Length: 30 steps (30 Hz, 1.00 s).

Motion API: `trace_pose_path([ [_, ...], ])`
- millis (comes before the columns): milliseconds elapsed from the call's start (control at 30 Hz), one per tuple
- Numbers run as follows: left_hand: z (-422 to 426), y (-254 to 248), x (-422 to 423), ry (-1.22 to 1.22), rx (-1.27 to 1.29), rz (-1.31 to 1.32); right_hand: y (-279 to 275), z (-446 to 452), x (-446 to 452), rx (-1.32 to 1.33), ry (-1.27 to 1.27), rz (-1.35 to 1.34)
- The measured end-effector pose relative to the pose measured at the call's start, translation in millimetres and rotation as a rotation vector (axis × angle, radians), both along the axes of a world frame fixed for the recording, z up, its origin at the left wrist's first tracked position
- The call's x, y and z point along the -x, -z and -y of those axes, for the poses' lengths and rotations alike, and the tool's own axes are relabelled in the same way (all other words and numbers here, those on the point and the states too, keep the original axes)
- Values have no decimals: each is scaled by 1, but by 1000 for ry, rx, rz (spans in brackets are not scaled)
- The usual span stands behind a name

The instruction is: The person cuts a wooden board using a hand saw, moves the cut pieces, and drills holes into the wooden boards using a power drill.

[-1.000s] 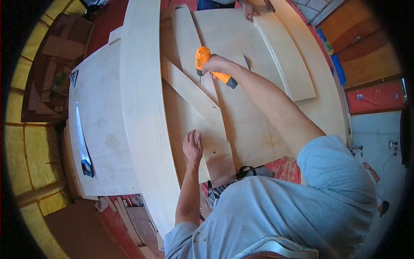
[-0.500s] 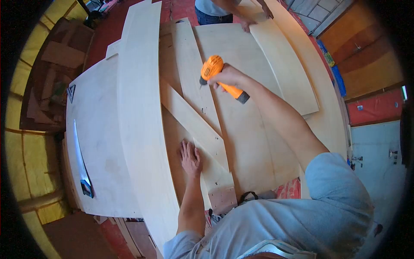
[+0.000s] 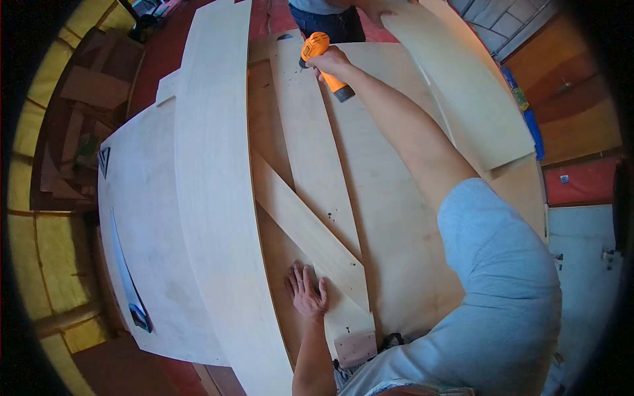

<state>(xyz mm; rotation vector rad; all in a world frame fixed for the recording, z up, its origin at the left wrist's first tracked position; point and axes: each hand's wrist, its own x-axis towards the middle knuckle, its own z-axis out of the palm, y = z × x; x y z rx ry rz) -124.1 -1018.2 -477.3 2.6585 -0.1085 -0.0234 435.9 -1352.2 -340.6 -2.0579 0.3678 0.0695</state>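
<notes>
My right hand [image 3: 332, 61] grips an orange cordless drill [image 3: 316, 45] and reaches far across the work surface. The drill's nose points down near the far end of a long pale board [image 3: 300, 125]; whether its tip touches the wood I cannot tell. My left hand [image 3: 308, 294] lies flat with fingers spread, at the near end of the boards. Beside it an angled board [image 3: 310, 228] runs diagonally and meets the long board's near end. Several dark screws or holes [image 3: 332, 216] show on the long board.
A wide plywood strip [image 3: 214, 165] runs lengthwise at left. Beyond it lie a handsaw [image 3: 125, 277] and a black triangular square [image 3: 104, 160]. Across the table a co-worker [image 3: 327, 20] holds a large thin panel [image 3: 462, 92] on the right. A door [image 3: 584, 264] stands far right.
My right hand has carried the drill away from me toward the board's far end. The co-worker's panel has lifted and shifted right. My left hand stays flat on the wood.
</notes>
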Motion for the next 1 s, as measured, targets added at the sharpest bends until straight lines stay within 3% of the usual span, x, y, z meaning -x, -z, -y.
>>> trace_pose_path([
  [667,1,9,1,11,43,-9,-4,-4,-79,83,-119,-135],
  [767,-1,3,-2,17,-16,-32,-19,-1,-89,-72,-119,-126],
  [1000,-1,5,-1,24,16,-22,-62,-20,-68,42,-17,-282],
])
